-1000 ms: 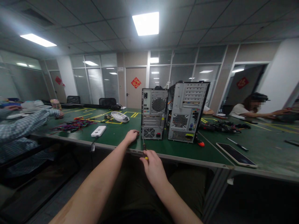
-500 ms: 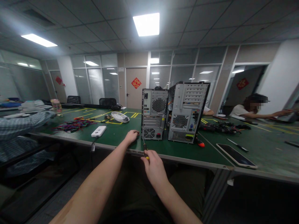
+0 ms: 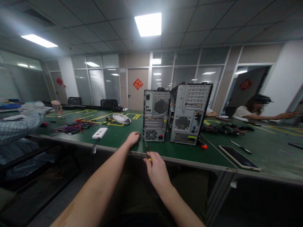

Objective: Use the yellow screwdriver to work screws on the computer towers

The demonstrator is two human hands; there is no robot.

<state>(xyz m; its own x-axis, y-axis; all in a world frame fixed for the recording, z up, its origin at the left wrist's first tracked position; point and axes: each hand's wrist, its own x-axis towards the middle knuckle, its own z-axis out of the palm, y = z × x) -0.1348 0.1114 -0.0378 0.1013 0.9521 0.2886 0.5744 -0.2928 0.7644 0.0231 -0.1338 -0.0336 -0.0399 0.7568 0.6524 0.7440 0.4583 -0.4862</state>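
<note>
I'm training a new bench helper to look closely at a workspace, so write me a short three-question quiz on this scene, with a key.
1. Multiple choice: what is in the camera wearer's right hand?
A) a cable
B) a screwdriver
C) a phone

2. True or false: the shorter computer case stands to the left of the taller computer case, as the wearer sees them.

3. Fill in the blank: as the wearer sees it, the flat dark-screened device lies to the ____ of both cases.

Key: 1. B; 2. true; 3. right.
</note>
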